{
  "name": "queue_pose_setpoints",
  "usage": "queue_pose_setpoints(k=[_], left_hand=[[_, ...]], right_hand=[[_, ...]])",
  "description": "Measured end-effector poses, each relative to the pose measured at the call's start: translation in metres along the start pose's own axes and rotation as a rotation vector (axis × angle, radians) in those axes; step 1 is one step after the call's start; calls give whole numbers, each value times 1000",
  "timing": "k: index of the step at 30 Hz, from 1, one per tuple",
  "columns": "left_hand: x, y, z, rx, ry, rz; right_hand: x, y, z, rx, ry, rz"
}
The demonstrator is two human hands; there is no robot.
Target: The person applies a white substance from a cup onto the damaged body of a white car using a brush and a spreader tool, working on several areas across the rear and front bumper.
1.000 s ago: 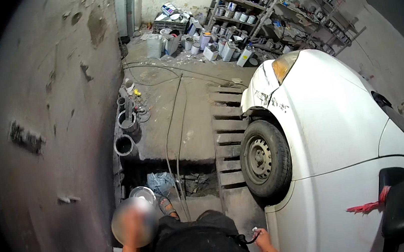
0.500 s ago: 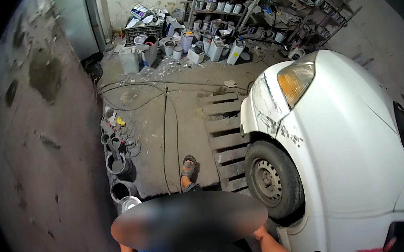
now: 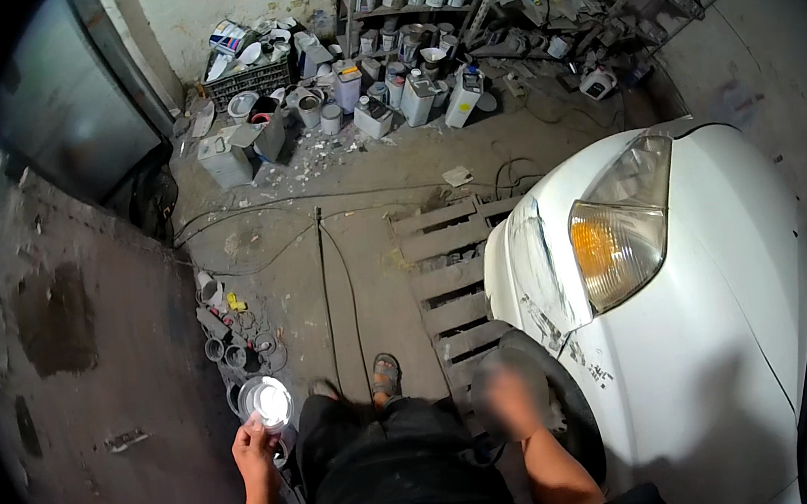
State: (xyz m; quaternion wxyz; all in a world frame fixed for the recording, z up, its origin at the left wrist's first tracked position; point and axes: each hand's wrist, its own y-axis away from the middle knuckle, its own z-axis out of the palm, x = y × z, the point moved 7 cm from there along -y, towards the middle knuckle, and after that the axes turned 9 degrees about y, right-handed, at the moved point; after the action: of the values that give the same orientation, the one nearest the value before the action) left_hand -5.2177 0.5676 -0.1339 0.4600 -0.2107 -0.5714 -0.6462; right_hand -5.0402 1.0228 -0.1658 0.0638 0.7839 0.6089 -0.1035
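Left hand [image 3: 255,452] curled nearly closed, gripping a clear, round, plastic-looking container [image 3: 249,400] with white contents [image 3: 275,405] by its near rim.
Along the right edge of the grey, dusty floor [image 3: 373,246] stands a glossy white car [image 3: 723,313], its black rubber tyre [image 3: 576,412] partly behind the right hand [image 3: 511,402], which is too blurred to tell how open it is or whether it has hold of anything. Toward the floor's left edge, the container is just beyond the left hand, touching its fingertips, and well apart from the right. It is probably light and thin-walled, flexing if squeezed and spilling if tilted; rim or side wall seems the surest hold.
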Motion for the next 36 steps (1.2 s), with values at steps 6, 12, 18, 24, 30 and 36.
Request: queue_pose_setpoints(k=[6,12,18,24,30,36], left_hand=[[34,-103,60,-79,-24,-31],[53,-222,120,-204,7,-154],[120,-306,175,-293,-112,-160],[139,-379,222,-397,-170,-178],[145,-417,314,-496,-211,-211],[142,-463,422,-642,-291,-199]], right_hand=[[63,66,121,-183,470,-23],[117,144,167,-269,293,250],[37,23,141,-553,-121,971],[-29,-80,117,-538,253,585],[-42,-126,90,-54,-322,1147],[-19,-142,186,256,-1215,1648]])
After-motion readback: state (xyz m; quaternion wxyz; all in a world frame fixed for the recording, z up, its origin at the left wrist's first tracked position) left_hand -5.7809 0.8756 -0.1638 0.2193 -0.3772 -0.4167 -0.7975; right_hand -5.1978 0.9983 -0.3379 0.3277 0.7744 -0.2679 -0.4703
